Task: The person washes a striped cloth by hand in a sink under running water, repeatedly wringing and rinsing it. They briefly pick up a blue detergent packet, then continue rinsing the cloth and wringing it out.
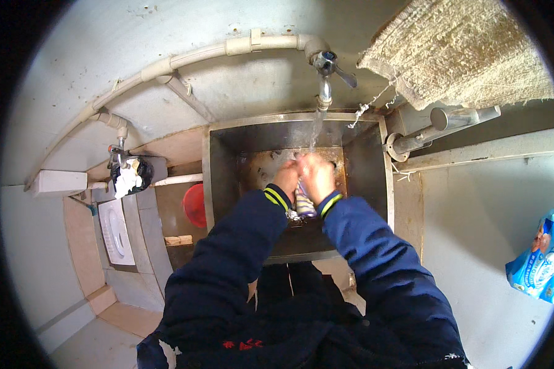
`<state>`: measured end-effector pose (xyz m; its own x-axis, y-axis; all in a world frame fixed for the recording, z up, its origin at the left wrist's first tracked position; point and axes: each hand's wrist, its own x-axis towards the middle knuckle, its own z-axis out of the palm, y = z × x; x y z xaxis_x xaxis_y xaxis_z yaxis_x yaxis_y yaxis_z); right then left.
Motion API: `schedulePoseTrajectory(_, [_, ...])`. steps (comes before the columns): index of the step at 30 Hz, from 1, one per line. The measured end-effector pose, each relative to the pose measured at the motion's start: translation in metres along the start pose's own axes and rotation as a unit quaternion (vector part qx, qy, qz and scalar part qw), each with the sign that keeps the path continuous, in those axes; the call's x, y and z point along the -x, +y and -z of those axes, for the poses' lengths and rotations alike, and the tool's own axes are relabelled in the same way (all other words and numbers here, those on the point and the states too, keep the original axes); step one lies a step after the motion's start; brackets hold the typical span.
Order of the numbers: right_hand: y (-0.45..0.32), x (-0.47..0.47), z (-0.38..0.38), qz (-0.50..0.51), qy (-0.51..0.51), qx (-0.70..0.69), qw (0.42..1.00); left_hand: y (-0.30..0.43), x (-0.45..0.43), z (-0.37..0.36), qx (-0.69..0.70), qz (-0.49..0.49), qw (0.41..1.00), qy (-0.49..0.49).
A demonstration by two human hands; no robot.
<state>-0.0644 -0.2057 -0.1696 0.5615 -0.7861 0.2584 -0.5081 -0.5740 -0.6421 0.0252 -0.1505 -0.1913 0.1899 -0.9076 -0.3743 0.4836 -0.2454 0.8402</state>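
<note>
My left hand (285, 177) and my right hand (316, 171) meet over a metal sink (207, 161), both closed around a striped cloth (305, 201). The cloth's lower end hangs out between my wrists, while the rest is hidden in my fingers. From the metal tap (325, 64) on the wall, a water stream (316, 131) falls onto or just behind my right hand. Brown stains cover the sink's floor (267, 161). Below the cloth, splashing or foaming water (294, 216) shows near the sink's front.
A beige towel (461, 50) hangs at the upper right, above a flanged metal pipe (413, 143). Left of the sink are a red plastic container (195, 205), a squat toilet (115, 230) and a black-lined bin (145, 175). A blue printed bag (538, 263) is at the far right.
</note>
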Motion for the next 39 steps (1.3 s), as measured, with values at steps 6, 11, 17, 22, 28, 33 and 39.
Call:
schedulePoseTrajectory(6, [0.041, -0.028, 0.014, -0.312, -0.181, -0.566, 0.741, 0.021, 0.001, 0.016, 0.234, 0.131, 0.942, -0.201])
schedulePoseTrajectory(11, [0.038, -0.006, 0.045, -0.336, -0.177, -0.579, 0.721, 0.042, 0.006, -0.014, 0.274, 0.155, 0.949, -0.017])
schedulePoseTrajectory(17, [0.025, -0.018, 0.042, -0.347, -0.097, -0.513, 0.779, 0.035, 0.024, -0.024, 0.072, 0.055, 0.995, 0.045])
schedulePoseTrajectory(22, [0.044, -0.022, 0.028, -0.235, -0.088, -0.465, 0.849, 0.035, 0.024, -0.013, -0.043, 0.062, 0.990, -0.119])
schedulePoseTrajectory(28, [0.010, -0.007, 0.040, -0.136, -0.129, -0.451, 0.873, 0.036, 0.022, -0.014, 0.243, 0.181, 0.952, -0.032])
schedulePoseTrajectory(33, [0.002, 0.004, 0.023, 0.060, 0.060, -0.085, 0.993, -0.003, 0.014, -0.031, 0.254, 0.028, 0.966, -0.038])
schedulePoseTrajectory(39, [-0.023, -0.004, 0.019, -0.021, 0.058, -0.159, 0.985, -0.036, 0.000, 0.013, -0.167, -0.211, 0.962, 0.041])
